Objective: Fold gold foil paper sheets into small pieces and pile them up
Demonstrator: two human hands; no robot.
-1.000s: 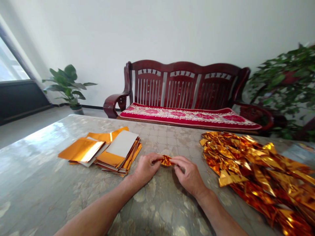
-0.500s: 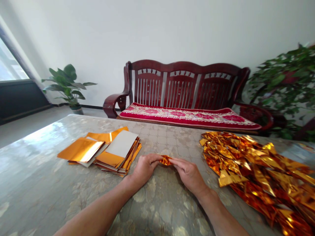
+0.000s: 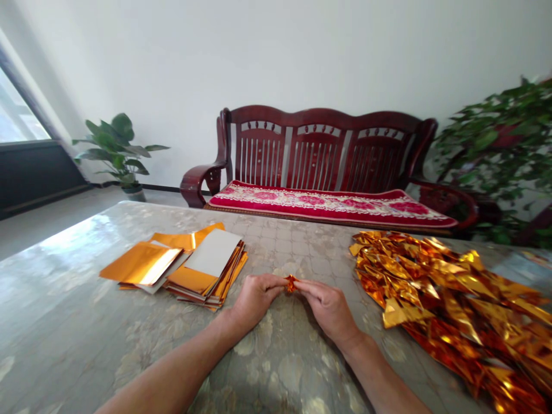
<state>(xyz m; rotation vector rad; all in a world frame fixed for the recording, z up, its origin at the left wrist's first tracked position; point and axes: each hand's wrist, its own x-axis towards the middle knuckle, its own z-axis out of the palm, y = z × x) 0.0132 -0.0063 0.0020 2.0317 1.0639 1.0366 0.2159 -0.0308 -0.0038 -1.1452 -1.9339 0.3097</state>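
Observation:
Between my two hands, just above the table, is a small piece of folded gold foil paper (image 3: 291, 283). My left hand (image 3: 255, 299) is closed on its left end, fingertips and thumb pinching it. The other end is pinched by my right hand (image 3: 328, 307), its fingers stretched toward the left hand. Only the crumpled middle of the foil paper shows; the ends are covered by fingers. Left of my left hand lies a loose stack of flat gold foil sheets (image 3: 142, 263), some with the pale grey-white back (image 3: 215, 253) facing up.
A large heap of folded gold foil pieces (image 3: 435, 293) covers the table's right side. The patterned tabletop (image 3: 77, 322) reaches toward a dark red wooden bench (image 3: 319, 155) with a floral seat cover (image 3: 310, 199). Potted plants (image 3: 116, 144) stand at both sides.
My hands have come slightly closer together. The foil paper between them looks narrower and more bunched up. The sheets and the heap have not moved.

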